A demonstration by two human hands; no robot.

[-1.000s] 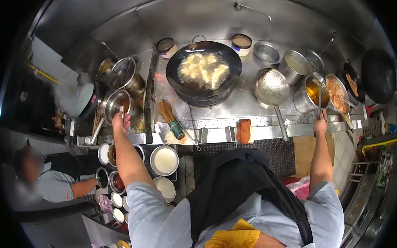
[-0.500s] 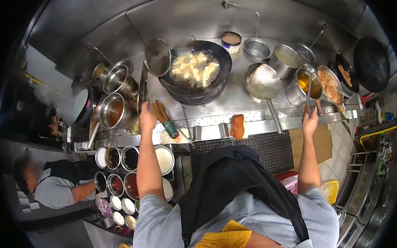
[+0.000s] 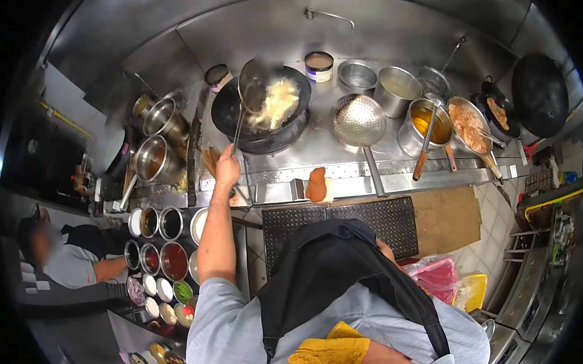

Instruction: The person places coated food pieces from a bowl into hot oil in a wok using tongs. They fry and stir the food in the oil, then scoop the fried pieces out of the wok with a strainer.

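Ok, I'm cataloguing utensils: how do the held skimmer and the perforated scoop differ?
The skimmer is in the left hand; the perforated scoop rests on the counter. The skimmer's head looks dark, the scoop's paler, with visible holes. The skimmer's handle is thinner than the scoop's. Both have round heads and long handles.

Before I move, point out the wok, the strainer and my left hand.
Wok [image 3: 226, 115]: head view, on its bare inner wall, left of the food.
Strainer [image 3: 253, 87]: head view, on its round head, over the wok.
Left hand [image 3: 227, 167]: head view, on the back of the hand.
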